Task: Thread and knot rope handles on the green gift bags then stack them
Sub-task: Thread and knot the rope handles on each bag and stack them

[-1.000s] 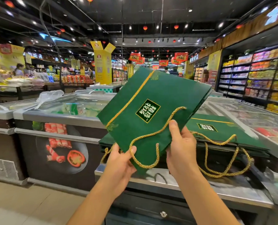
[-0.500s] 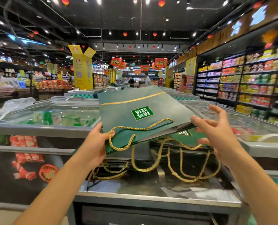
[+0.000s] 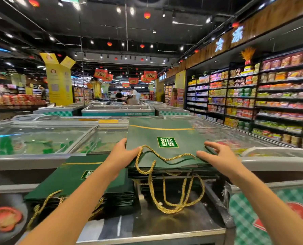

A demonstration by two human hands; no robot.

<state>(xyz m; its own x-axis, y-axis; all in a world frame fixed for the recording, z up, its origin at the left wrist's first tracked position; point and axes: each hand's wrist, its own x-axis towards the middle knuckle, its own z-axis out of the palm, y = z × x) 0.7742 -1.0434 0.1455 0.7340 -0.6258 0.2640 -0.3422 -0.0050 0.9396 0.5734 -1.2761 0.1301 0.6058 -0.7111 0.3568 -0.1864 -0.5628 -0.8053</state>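
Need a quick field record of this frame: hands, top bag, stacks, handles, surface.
top bag: green gift bag, flat on the right stack, logo up
left hand: grips the top bag's left edge, thumb on top
right hand: fingers spread, thumb touching the top bag's right near corner
right stack: flat green bags under the top bag
left stack: flat green bags, lower, beside the right stack
rope handles: gold, hanging off the near edges
support: metal surface beside glass-topped freezers
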